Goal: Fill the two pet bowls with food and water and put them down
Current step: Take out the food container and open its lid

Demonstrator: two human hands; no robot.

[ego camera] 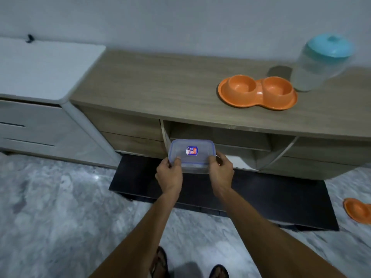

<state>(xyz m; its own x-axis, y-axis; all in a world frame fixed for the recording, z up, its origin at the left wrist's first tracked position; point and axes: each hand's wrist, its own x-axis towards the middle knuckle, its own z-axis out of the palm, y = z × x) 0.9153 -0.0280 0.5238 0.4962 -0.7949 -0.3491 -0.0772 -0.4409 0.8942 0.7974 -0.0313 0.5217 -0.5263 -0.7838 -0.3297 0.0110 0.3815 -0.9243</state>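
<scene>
Head view. Sandalled feet (160,261) are seen at the lower edge. Above them a clear lidded container (192,155) is gripped at its near corners by the left hand (169,175) and the right hand (220,171), before the wooden cabinet (160,87). On the cabinet top stands the orange double bowl (257,93), apparently empty, just beside a teal-lidded jug (319,65). A second orange bowl (358,210) lies on the floor, cut off at the right edge. Filling is judged not yet begun; food, water and setting-down remain
</scene>
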